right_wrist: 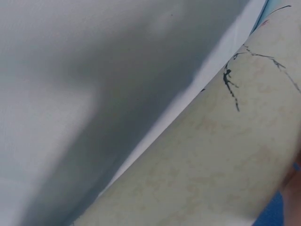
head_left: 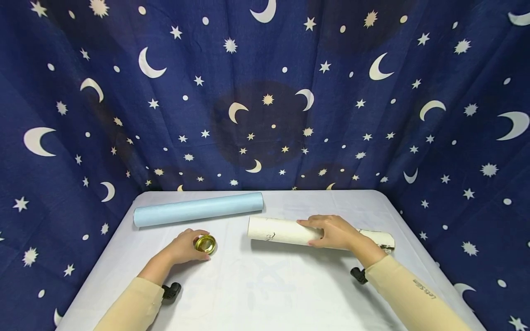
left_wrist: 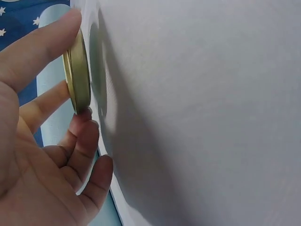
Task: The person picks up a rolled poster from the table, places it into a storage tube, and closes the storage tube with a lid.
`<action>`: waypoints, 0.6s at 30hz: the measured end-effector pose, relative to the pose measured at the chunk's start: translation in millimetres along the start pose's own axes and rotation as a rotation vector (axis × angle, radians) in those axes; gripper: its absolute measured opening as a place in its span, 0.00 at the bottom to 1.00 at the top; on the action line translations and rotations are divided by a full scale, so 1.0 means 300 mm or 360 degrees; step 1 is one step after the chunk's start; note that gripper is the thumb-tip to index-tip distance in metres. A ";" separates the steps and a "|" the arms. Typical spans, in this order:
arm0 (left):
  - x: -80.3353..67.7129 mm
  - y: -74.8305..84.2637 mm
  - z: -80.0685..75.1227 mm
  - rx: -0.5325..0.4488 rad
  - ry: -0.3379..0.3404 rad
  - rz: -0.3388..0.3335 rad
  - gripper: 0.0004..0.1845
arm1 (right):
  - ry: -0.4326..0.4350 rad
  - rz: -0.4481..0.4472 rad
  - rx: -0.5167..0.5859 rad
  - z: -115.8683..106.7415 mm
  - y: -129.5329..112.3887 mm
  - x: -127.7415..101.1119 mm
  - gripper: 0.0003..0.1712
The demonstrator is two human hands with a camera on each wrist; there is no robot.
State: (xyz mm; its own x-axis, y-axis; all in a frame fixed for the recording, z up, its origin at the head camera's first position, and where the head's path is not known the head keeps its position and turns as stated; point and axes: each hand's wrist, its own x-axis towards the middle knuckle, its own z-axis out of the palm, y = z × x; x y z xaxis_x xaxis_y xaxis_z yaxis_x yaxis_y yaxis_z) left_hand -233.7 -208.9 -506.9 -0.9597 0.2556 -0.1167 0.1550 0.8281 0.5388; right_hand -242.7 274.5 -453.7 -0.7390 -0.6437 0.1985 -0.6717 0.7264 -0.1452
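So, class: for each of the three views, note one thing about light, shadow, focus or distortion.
Head view: even light, and the wide lens bows the table edge. Left wrist view: the gold lid in the left hand throws a soft shadow on the cloth, and the near fingers are slightly soft. Right wrist view: too close, so the cream roll is blurred, with a broad shadow beside it.

We saw a round gold metal lid [head_left: 205, 243], shallow, open side up in the head view, sitting left of centre on the surface. Our left hand [head_left: 185, 247] pinched its rim between thumb and fingertips; the left wrist view showed it edge-on and apparently just off the surface. The cream paper roll [head_left: 281, 231] lay on its side, running left to right, with thin black ink marks on the outer wrap. Our right hand [head_left: 336, 232] gripped it over the top, near the middle.
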 end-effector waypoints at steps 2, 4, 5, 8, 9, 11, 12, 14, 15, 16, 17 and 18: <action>0.000 -0.004 0.000 -0.0030 0.0025 0.0024 0.43 | -0.0003 0.0004 0.0006 0.000 -0.001 0.000 0.38; 0.002 -0.008 0.002 -0.0052 0.0055 0.0044 0.43 | -0.0004 0.0004 0.0004 0.001 -0.001 -0.001 0.38; 0.003 -0.010 0.003 -0.0056 0.0073 0.0061 0.43 | -0.0005 0.0004 0.0000 0.001 -0.001 -0.001 0.38; 0.005 -0.012 0.004 -0.0077 0.0124 0.0101 0.43 | -0.0002 0.0001 -0.0006 0.002 0.001 -0.001 0.38; 0.006 -0.013 0.004 -0.0082 0.0137 0.0109 0.42 | -0.0001 -0.0003 -0.0008 0.003 0.002 -0.001 0.38; 0.006 -0.012 0.003 -0.0090 0.0165 0.0125 0.42 | 0.0001 -0.0009 -0.0011 0.004 0.003 -0.002 0.38; 0.006 -0.012 0.003 -0.0095 0.0175 0.0130 0.42 | 0.0002 -0.0012 -0.0010 0.004 0.004 -0.002 0.38; 0.007 -0.012 0.002 -0.0106 0.0192 0.0143 0.42 | 0.0003 -0.0016 -0.0006 0.003 0.004 -0.001 0.38; 0.007 -0.011 0.002 -0.0112 0.0200 0.0148 0.42 | 0.0003 -0.0015 -0.0005 0.003 0.003 -0.001 0.38; 0.006 -0.010 0.002 -0.0119 0.0208 0.0151 0.42 | 0.0001 -0.0011 -0.0002 0.002 0.002 0.000 0.38; 0.006 -0.008 0.001 -0.0129 0.0213 0.0156 0.42 | -0.0002 -0.0008 -0.0001 0.002 0.002 0.000 0.38; 0.007 -0.006 0.001 -0.0136 0.0217 0.0163 0.42 | -0.0004 -0.0005 0.0001 0.001 0.001 0.001 0.38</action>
State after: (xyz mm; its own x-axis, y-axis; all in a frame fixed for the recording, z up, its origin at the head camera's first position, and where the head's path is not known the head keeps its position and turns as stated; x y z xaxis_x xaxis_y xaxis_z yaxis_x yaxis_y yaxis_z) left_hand -235.8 -209.6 -508.4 -0.9636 0.2619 0.0534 0.2388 0.7542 0.6116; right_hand -243.1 274.5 -454.1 -0.7373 -0.6465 0.1962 -0.6739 0.7244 -0.1454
